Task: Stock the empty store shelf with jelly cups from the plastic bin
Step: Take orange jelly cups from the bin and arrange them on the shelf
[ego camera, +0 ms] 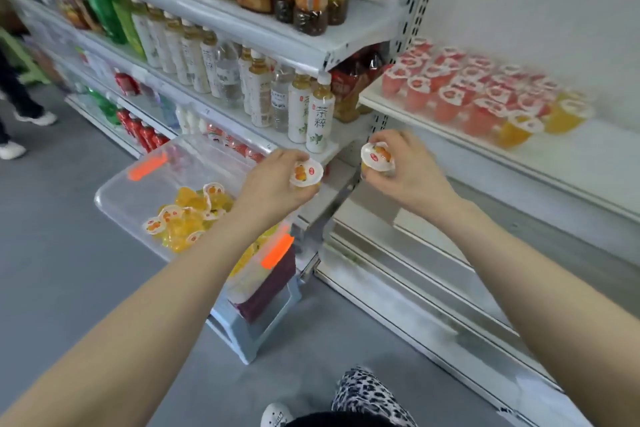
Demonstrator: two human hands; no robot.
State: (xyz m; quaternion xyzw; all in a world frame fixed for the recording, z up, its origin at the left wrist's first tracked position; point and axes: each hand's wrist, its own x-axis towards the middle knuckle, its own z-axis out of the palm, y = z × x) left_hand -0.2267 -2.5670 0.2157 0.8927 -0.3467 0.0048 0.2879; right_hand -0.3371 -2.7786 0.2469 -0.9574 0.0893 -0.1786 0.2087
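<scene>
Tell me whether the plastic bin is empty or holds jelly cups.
Not empty: the plastic bin holds a pile of orange jelly cups.

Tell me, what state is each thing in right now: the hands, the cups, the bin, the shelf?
Left hand: grips a sealed orange jelly cup.
Right hand: grips a second orange cup, sealed.
Plastic bin: lidless, partly filled with loose orange cups.
Shelf: partly stocked; red cups and a few orange ones upright.
</scene>
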